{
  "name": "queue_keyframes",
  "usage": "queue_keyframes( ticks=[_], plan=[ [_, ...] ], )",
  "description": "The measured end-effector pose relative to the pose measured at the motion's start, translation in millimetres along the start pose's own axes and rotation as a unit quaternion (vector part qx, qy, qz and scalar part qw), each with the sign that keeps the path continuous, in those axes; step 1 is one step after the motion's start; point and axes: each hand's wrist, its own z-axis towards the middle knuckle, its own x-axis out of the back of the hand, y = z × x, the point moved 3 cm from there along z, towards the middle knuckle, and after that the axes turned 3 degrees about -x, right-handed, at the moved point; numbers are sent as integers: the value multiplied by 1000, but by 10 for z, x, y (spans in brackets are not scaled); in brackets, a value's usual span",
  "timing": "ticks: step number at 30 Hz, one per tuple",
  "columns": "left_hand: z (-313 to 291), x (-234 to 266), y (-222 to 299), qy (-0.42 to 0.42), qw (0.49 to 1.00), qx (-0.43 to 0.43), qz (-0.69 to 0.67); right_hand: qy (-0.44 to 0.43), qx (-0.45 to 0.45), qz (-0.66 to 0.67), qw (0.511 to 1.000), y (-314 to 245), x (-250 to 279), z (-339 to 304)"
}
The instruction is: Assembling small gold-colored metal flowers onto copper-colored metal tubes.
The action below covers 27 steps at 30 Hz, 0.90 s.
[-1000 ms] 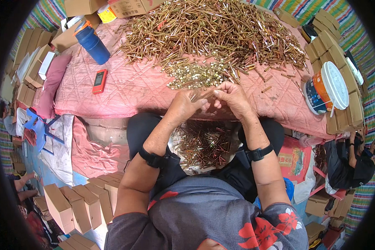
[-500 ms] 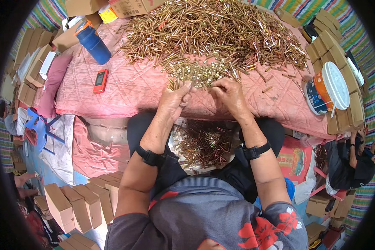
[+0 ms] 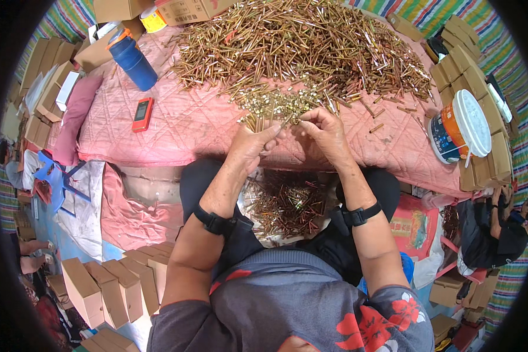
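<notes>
My left hand [image 3: 253, 142] is closed around a few thin brown sticks [image 3: 266, 122], which look like dried stalks; their ends stick out past the thumb. Close on its right, my right hand [image 3: 325, 134] has thumb and fingertips pinched together by the tip of one stick. What lies between those fingertips is too small to make out. Just beyond both hands spreads a scatter of small pale yellowish bits [image 3: 287, 104]. Behind it rises a wide heap of similar brown sticks [image 3: 299, 44] on the pink quilted cover [image 3: 188, 126].
A blue bottle [image 3: 134, 63] and a red handheld device [image 3: 142, 114] are to the left. At right stands a white-lidded bucket [image 3: 460, 126] beside cardboard boxes [image 3: 484, 105]. More sticks [image 3: 290, 202] lie below, between my knees. Another person [image 3: 493, 232] sits at far right.
My left hand has turned slightly, and the sticks in it now point toward my right fingertips. My right hand has shifted a little, staying pinched.
</notes>
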Motion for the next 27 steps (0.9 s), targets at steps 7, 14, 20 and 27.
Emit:
queue_keyframes(
  ticks=[7,14,20,27],
  plan=[
    [-25,-46,1,-24,999,-1,24,-50,-40,128,990,-30,8,-59],
    [-2,-30,-23,-47,999,-6,26,-81,-51,227,969,6,26,-51],
    [-34,-63,3,-41,998,-2,48,-68,-76,241,965,-41,4,-73],
    [-45,-92,2,-54,998,-3,42,-68,-63,187,978,-28,14,-79]
  ],
)
